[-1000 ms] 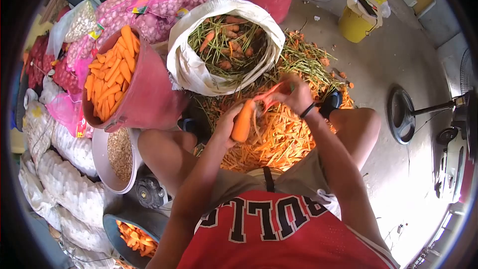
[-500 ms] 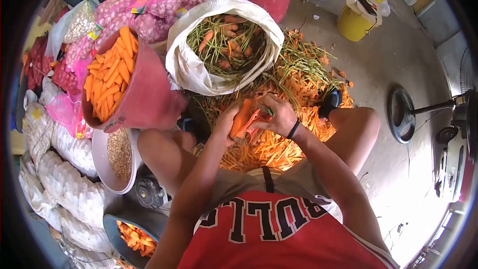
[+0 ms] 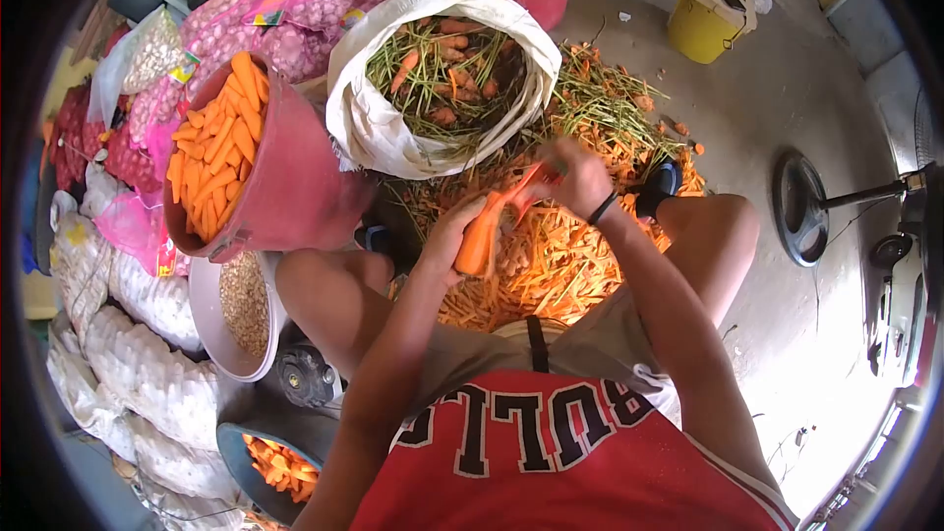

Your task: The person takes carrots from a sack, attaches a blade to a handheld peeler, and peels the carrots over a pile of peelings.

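My left hand [image 3: 448, 238] is wrapped round a bright orange, peeled-looking carrot [image 3: 477, 242], which it holds tilted above the heap of peels. Closed on a red peeler [image 3: 532, 184], my right hand [image 3: 582, 181] is up at the carrot's far end; motion blurs its fingers a little. Beneath both hands spreads a thick pile of orange carrot peelings [image 3: 551, 280]. Just beyond them stands a white sack [image 3: 356, 103] with unpeeled carrots [image 3: 457, 49] and green stalks inside.
A red bucket [image 3: 305, 177] of peeled carrots leans at my left. Nearby are a basin [image 3: 205, 320], a dark tub [image 3: 236, 452] with carrot pieces, white sacks [image 3: 147, 364] and pink net bags [image 3: 295, 49]. A yellow bucket [image 3: 696, 34] and a round black stand base [image 3: 798, 206] are right.
My right hand has moved up and away from my body with the peeler, towards the carrot's far end. My left hand keeps hold of the carrot. The whole view has shifted slightly.
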Motion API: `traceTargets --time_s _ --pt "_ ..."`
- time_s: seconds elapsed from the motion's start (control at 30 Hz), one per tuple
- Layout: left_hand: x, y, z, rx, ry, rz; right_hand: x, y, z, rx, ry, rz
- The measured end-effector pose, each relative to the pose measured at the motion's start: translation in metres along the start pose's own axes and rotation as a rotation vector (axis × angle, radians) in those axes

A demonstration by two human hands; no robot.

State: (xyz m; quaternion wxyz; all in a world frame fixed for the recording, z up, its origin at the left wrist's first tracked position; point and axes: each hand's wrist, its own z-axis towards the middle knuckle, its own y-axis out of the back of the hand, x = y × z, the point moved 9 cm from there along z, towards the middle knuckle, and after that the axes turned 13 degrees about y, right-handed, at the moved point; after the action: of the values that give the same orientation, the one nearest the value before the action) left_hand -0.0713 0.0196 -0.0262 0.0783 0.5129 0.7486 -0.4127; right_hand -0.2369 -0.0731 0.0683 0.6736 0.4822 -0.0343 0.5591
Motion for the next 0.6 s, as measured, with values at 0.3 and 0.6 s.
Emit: traceTargets --time_s 0.3,0.6 --pt "-0.004 -0.015 -0.007 -0.053 0.025 0.019 0.043 -0.021 -0.007 0.135 0.096 0.01" --pt "0.001 0.004 0.014 -0.001 0.012 -0.134 0.046 -0.015 -0.005 0.031 0.157 0.112"
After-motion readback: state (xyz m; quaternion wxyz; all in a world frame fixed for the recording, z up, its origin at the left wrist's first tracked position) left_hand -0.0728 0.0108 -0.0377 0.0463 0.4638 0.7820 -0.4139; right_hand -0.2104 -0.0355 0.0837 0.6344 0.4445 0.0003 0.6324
